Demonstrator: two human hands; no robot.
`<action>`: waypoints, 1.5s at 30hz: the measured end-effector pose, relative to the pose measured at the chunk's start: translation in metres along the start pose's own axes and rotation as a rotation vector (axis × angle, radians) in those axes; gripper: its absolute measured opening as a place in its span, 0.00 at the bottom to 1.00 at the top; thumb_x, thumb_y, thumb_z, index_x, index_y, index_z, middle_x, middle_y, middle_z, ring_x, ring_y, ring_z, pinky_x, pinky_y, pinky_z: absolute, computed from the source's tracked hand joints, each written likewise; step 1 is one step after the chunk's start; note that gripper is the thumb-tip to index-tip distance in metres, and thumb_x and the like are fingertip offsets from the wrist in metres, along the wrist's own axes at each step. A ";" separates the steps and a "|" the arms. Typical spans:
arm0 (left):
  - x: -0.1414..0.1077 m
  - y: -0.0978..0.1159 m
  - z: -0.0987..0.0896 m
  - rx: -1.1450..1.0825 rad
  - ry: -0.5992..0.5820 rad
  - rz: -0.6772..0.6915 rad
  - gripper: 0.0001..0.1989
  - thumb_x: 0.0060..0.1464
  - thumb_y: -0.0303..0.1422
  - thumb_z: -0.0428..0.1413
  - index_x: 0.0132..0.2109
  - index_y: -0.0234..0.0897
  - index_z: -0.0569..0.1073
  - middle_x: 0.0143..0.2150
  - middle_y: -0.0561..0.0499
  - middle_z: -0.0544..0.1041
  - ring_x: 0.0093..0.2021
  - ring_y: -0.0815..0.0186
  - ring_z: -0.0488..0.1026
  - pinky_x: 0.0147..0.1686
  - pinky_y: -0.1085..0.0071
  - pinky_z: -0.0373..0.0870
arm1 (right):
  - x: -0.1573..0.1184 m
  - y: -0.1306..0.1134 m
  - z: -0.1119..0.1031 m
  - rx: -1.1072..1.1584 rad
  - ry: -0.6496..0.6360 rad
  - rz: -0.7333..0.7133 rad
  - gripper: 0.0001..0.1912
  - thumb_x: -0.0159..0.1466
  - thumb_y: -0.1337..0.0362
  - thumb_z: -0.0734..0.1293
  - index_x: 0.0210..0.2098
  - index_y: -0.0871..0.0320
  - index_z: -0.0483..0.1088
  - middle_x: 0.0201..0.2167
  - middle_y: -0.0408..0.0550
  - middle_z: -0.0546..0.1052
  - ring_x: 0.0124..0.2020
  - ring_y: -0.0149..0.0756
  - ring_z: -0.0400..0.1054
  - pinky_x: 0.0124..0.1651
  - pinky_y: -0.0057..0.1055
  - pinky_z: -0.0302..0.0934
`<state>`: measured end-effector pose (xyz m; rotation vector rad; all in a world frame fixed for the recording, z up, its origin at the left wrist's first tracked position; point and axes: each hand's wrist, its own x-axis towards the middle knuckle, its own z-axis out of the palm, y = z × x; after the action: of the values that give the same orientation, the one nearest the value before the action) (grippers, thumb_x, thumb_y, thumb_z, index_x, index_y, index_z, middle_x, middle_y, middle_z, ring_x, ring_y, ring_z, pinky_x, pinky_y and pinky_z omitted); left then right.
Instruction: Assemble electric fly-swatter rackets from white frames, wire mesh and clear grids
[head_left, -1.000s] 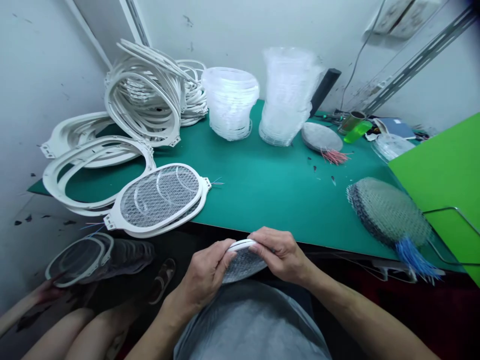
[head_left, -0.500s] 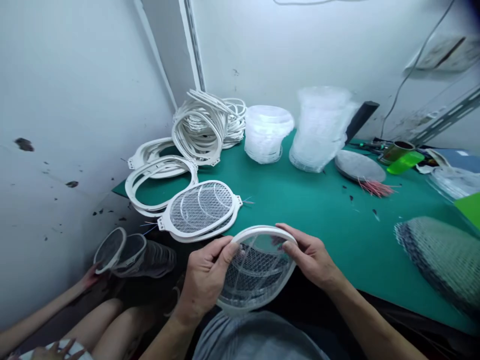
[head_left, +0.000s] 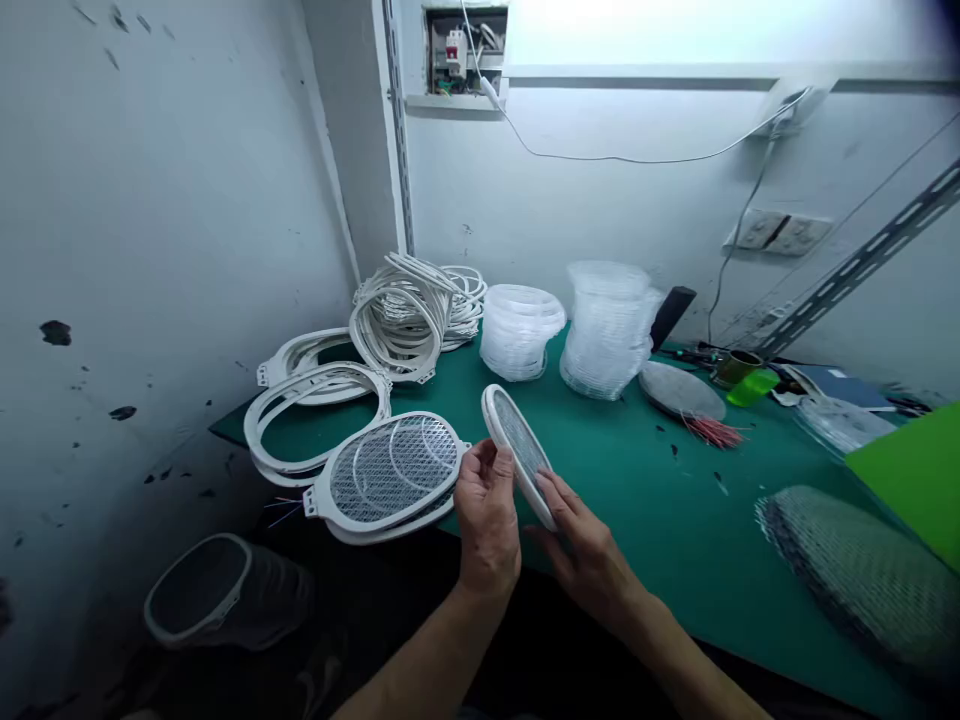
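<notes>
A narrow oval white plastic frame with grey wire mesh (head_left: pixel 519 456) stands tilted on edge between the person's two hands, held in the air above the front of the mat. The left hand (head_left: pixel 486 515) is raised upright, its fingers closed up against the frame's lower part. The right hand (head_left: pixel 589 560) has its fingers loosely spread and laid along the rim from the other side, so the frame is pinched lightly between the two. Just behind them, a white oval racket head with layered mesh (head_left: pixel 392 470) lies on a green work mat (head_left: pixel 622 480), beside loose white plastic rings (head_left: pixel 315 420) and a heap of white oval frames (head_left: pixel 401 325). Two stacks of clear plastic frames (head_left: pixel 607 330) stand further back. A grey mesh pile with red wire ends (head_left: pixel 679 390) lies to the right, and a larger grey mesh pile (head_left: pixel 862 575) sits near the mat's right edge
</notes>
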<state>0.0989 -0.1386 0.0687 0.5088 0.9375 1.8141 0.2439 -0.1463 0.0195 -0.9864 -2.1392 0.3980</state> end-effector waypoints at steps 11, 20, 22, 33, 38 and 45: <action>0.010 0.007 -0.006 0.036 -0.054 -0.007 0.18 0.56 0.41 0.67 0.48 0.36 0.75 0.48 0.46 0.78 0.47 0.61 0.79 0.50 0.63 0.76 | 0.008 0.007 -0.018 0.078 -0.106 0.007 0.31 0.73 0.60 0.63 0.74 0.44 0.55 0.71 0.48 0.63 0.71 0.50 0.58 0.68 0.50 0.62; 0.015 0.003 -0.009 0.069 -0.083 -0.024 0.21 0.58 0.42 0.65 0.54 0.38 0.74 0.57 0.44 0.75 0.56 0.57 0.76 0.49 0.64 0.77 | 0.043 -0.009 -0.016 0.128 -0.005 0.119 0.21 0.74 0.56 0.61 0.63 0.52 0.70 0.59 0.53 0.76 0.61 0.48 0.71 0.62 0.46 0.69; 0.013 0.000 -0.011 0.087 -0.106 -0.063 0.22 0.58 0.41 0.65 0.55 0.38 0.73 0.59 0.43 0.75 0.58 0.55 0.75 0.48 0.64 0.78 | 0.054 -0.013 -0.014 0.107 -0.030 0.128 0.19 0.74 0.57 0.61 0.60 0.52 0.72 0.57 0.53 0.78 0.59 0.48 0.73 0.59 0.45 0.70; 0.014 -0.001 -0.019 0.110 -0.120 -0.085 0.24 0.55 0.42 0.67 0.56 0.38 0.75 0.57 0.41 0.78 0.56 0.52 0.77 0.46 0.62 0.81 | 0.056 -0.012 -0.018 0.182 -0.108 0.100 0.19 0.74 0.56 0.61 0.61 0.50 0.72 0.60 0.51 0.76 0.60 0.46 0.71 0.60 0.43 0.70; 0.011 -0.002 -0.018 0.130 -0.141 -0.074 0.24 0.56 0.43 0.66 0.56 0.37 0.74 0.56 0.41 0.78 0.55 0.53 0.78 0.45 0.64 0.80 | 0.055 -0.009 -0.019 0.175 -0.094 0.092 0.19 0.74 0.55 0.62 0.61 0.49 0.73 0.61 0.49 0.75 0.61 0.46 0.71 0.62 0.42 0.69; 0.031 0.016 -0.023 0.447 -0.052 -0.009 0.25 0.59 0.51 0.60 0.54 0.38 0.71 0.42 0.47 0.80 0.31 0.64 0.78 0.26 0.72 0.73 | 0.033 -0.001 -0.009 0.044 0.000 -0.027 0.20 0.75 0.59 0.62 0.64 0.50 0.70 0.61 0.50 0.75 0.63 0.47 0.70 0.63 0.43 0.70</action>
<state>0.0600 -0.1222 0.0650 0.8207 1.3136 1.5735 0.2354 -0.1221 0.0422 -0.9317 -2.1323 0.4294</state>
